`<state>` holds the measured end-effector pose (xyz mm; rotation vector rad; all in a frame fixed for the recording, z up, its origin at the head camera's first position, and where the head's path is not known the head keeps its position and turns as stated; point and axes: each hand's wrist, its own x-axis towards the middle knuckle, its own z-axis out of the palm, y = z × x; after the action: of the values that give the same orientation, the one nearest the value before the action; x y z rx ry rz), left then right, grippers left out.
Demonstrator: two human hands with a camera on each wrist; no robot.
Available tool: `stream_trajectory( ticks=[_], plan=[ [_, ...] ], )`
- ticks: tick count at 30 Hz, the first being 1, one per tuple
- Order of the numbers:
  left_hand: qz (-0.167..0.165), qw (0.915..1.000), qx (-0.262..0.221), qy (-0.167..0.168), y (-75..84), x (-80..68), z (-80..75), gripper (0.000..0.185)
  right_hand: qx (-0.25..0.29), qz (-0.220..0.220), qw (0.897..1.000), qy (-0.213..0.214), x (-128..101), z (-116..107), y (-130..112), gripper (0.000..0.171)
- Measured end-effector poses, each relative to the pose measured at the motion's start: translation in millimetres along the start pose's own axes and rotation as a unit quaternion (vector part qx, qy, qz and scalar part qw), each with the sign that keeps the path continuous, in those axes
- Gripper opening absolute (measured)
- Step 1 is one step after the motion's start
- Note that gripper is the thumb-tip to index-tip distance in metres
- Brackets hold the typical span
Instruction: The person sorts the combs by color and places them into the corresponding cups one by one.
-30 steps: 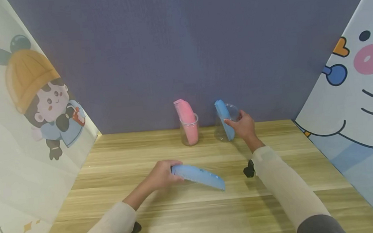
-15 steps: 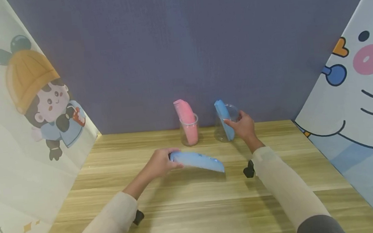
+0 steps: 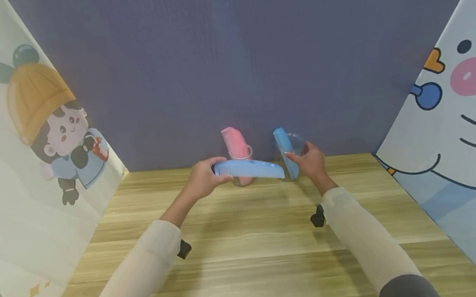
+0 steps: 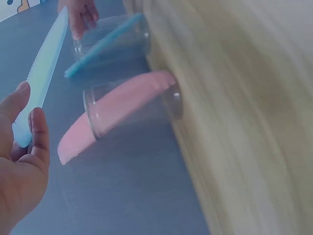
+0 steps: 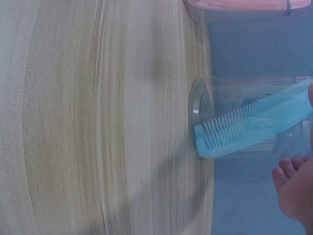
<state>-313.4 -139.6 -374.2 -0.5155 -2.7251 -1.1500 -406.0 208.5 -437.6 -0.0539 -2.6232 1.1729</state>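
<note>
My left hand [image 3: 204, 179] pinches a light blue comb [image 3: 251, 169] by one end, between thumb and fingers. The comb is in the air, nearly level, teeth downward in the head view, and partly covers the left cup. My right hand [image 3: 311, 162] grips the rim area of a clear cup [image 5: 198, 98] standing at the back of the table. Inside that cup leans another blue comb [image 5: 254, 120], its top above the rim. A pink comb [image 4: 117, 105] leans in a second clear cup [image 4: 156, 108], to the left of the first.
The wood-grain table [image 3: 248, 261] ends at a dark blue back panel [image 3: 197, 67], close behind both cups. Printed white panels flank it, a cartoon child [image 3: 65, 121] on the left one and a pig-nosed figure [image 3: 471, 76] on the right one.
My left hand has moved up and away from me toward the cups with the blue comb, which has turned closer to level. My right hand has stayed on its cup.
</note>
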Motion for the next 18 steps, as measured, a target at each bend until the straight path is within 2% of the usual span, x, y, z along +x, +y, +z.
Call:
stream_trajectory(
  ticks=[11,18],
  plan=[
    [-0.004,0.9992,0.029,0.025,23.8,38.7,-1.0,0.066,0.001,0.004,1.000,-0.003,-3,-1,-2,0.086],
    [0.007,0.9994,0.016,0.031,39.7,61.4,5.8,0.056,-0.005,0.008,1.000,-0.013,-3,-3,-2,0.095]
  ],
)
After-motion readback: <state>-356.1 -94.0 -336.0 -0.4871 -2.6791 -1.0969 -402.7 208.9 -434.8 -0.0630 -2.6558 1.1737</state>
